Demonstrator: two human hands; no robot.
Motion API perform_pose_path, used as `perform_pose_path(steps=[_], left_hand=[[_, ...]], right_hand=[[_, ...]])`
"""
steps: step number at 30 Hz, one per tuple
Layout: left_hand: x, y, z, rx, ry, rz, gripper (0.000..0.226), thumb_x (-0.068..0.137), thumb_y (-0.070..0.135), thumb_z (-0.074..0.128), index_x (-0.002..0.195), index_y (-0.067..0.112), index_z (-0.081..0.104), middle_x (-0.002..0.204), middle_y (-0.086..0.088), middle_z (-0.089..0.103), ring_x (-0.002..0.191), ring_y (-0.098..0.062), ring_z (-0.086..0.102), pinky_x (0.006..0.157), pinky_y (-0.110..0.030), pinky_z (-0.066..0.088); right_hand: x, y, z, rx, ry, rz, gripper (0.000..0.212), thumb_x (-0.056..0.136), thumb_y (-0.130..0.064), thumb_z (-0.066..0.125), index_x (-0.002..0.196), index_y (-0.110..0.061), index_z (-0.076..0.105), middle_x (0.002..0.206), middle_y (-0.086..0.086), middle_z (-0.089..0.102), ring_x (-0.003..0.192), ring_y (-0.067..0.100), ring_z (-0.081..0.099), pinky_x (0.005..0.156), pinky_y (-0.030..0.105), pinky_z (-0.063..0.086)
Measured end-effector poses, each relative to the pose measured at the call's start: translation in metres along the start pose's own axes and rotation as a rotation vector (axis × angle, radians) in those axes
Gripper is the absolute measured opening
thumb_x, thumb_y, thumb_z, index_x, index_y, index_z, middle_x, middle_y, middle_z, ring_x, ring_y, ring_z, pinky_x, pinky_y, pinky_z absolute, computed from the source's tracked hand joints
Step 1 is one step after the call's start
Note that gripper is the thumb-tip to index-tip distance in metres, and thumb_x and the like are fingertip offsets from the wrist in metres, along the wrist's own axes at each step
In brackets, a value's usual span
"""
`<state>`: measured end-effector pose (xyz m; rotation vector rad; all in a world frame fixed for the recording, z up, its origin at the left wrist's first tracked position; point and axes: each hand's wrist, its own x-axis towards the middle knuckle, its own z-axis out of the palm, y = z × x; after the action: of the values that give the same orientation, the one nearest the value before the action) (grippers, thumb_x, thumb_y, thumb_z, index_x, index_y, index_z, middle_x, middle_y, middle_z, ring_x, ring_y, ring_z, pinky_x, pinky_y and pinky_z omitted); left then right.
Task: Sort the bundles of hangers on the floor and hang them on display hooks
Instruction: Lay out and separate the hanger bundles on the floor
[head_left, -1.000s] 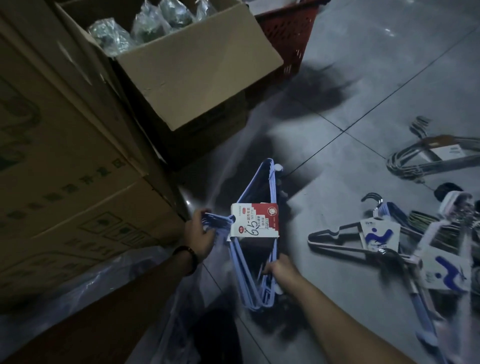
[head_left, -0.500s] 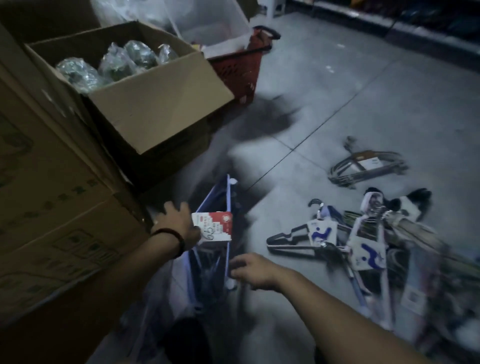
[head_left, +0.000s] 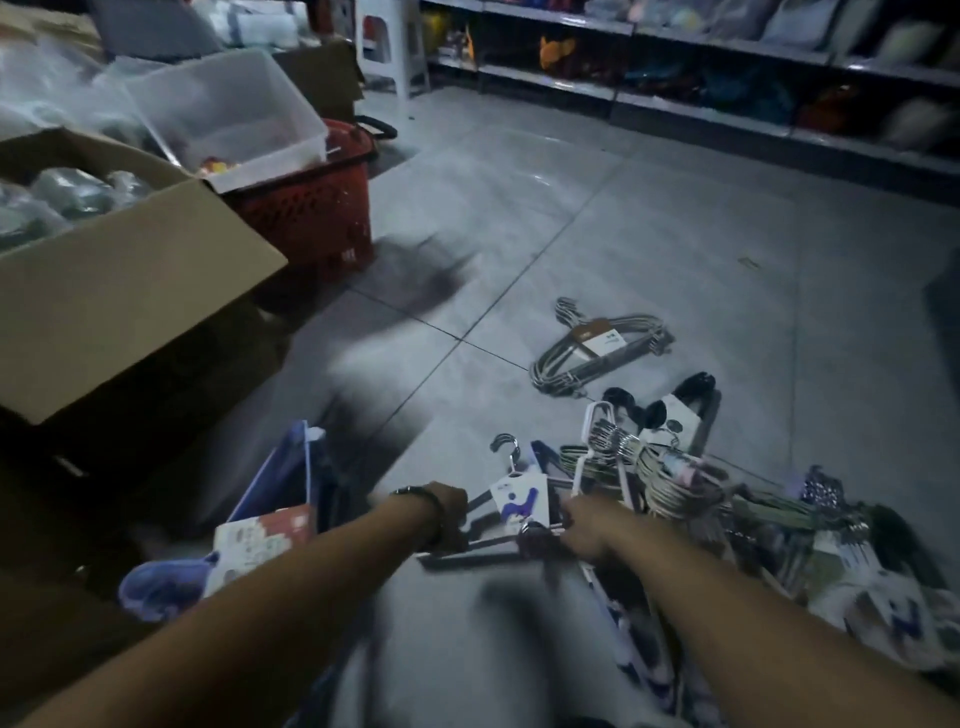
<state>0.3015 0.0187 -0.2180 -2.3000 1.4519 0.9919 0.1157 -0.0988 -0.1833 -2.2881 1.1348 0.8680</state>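
A dark hanger bundle with a white-and-blue label lies on the grey floor in front of me. My left hand grips its left end, and my right hand grips it near the neck; motion blur hides the fingers' detail. The light blue hanger bundle with a red-and-white label rests to the left, against the boxes, and neither hand touches it. More bundles are heaped at the right. A grey bundle lies apart, farther out.
An open cardboard box stands at the left, beside a red basket holding a clear bin. Stocked shelves and a white stool line the back. A black bundle tops the pile.
Both hands let go of the light blue bundle and moved right to the dark bundle with the white-and-blue label. The view tilted up, bringing the shelves into sight.
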Motion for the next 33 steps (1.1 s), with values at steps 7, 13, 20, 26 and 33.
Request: perform_pose_path(steps=[7, 13, 20, 26, 33], left_hand=[[0.088, 0.005, 0.086, -0.13, 0.129, -0.15, 0.083, 0.098, 0.034, 0.06, 0.162, 0.013, 0.011, 0.16, -0.015, 0.03, 0.14, -0.041, 0.041, 0.115, -0.049, 0.038], [0.111, -0.005, 0.112, -0.151, 0.205, -0.256, 0.045, 0.102, 0.043, 0.04, 0.145, 0.029, 0.043, 0.139, -0.011, 0.055, 0.121, -0.039, 0.055, 0.1, -0.044, 0.045], [0.081, -0.025, 0.1, -0.33, 0.241, -0.155, 0.049, 0.066, 0.059, 0.072, 0.105, 0.037, 0.052, 0.101, 0.003, 0.062, 0.094, -0.026, 0.063, 0.077, -0.035, 0.056], [0.022, -0.031, 0.074, -0.249, 0.308, -0.151, 0.053, 0.07, 0.05, 0.076, 0.114, 0.033, 0.051, 0.11, 0.002, 0.072, 0.094, -0.028, 0.07, 0.075, -0.033, 0.058], [-0.088, -0.036, 0.09, -0.485, 0.381, -0.383, 0.054, 0.079, 0.044, 0.076, 0.123, 0.03, 0.049, 0.118, -0.004, 0.066, 0.1, -0.027, 0.066, 0.083, -0.034, 0.056]], right_hand=[[0.055, 0.029, 0.058, 0.26, -0.158, 0.069, 0.056, 0.092, -0.028, 0.062, 0.143, -0.015, 0.044, 0.127, 0.019, 0.063, 0.113, 0.034, 0.066, 0.085, 0.037, 0.053], [0.064, 0.026, 0.067, 0.402, -0.162, 0.029, 0.091, 0.099, -0.03, 0.063, 0.166, -0.033, 0.001, 0.169, 0.011, 0.026, 0.151, 0.034, 0.034, 0.122, 0.042, 0.031], [0.065, 0.01, 0.062, 0.419, -0.129, 0.123, 0.092, 0.097, -0.026, 0.06, 0.166, -0.017, -0.001, 0.171, 0.016, 0.015, 0.153, 0.039, 0.027, 0.123, 0.048, 0.03], [0.04, 0.005, 0.037, 0.454, -0.028, 0.111, 0.08, 0.098, -0.023, 0.06, 0.163, -0.014, 0.016, 0.156, 0.021, 0.041, 0.139, 0.036, 0.047, 0.11, 0.039, 0.042], [0.011, 0.018, 0.008, 0.509, -0.014, 0.14, 0.083, 0.1, -0.028, 0.059, 0.161, 0.002, 0.012, 0.163, 0.024, 0.029, 0.148, 0.041, 0.035, 0.119, 0.042, 0.036]])
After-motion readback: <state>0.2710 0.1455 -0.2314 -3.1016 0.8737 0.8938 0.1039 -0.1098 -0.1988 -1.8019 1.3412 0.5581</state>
